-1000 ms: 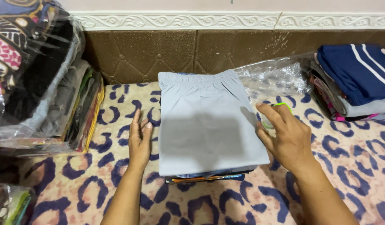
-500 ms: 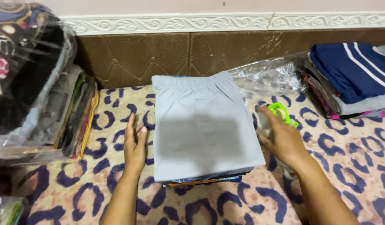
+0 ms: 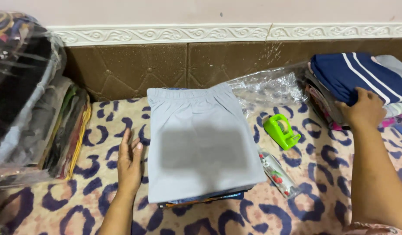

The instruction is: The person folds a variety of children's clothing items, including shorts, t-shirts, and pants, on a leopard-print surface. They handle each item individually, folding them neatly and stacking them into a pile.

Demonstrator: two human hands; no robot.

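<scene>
My right hand [image 3: 364, 109] has left the folded grey garment [image 3: 201, 146] and now rests, fingers spread and gripping nothing, on the navy white-striped garment [image 3: 362, 76] at the top of the stack of folded clothes [image 3: 327, 100] by the wall on my right. A second ago that hand lay at the grey garment's right edge with the green tape dispenser [image 3: 280, 130] in it; half a second ago it was carrying the dispenser off to the side. The dispenser now lies on its own on the leopard-print cover [image 3: 57, 209], between the grey garment and the right-hand stack, touching neither, with a small clear packet with red dots [image 3: 277, 174] just below it. My left hand [image 3: 130, 163] stays flat and open on the cover, fingers together, its edge just beside the left side of the grey garment, which lies squared on top of a low pile of darker folded pieces in the middle. Crumpled clear plastic wrap [image 3: 270, 87] sits behind it against the brown padded wall panel [image 3: 135, 69]. At far left, plastic-wrapped bundles of fabric [image 3: 31, 122] lean untouched. By my reading, the work has turned from the grey garment to the right-hand stack.
</scene>
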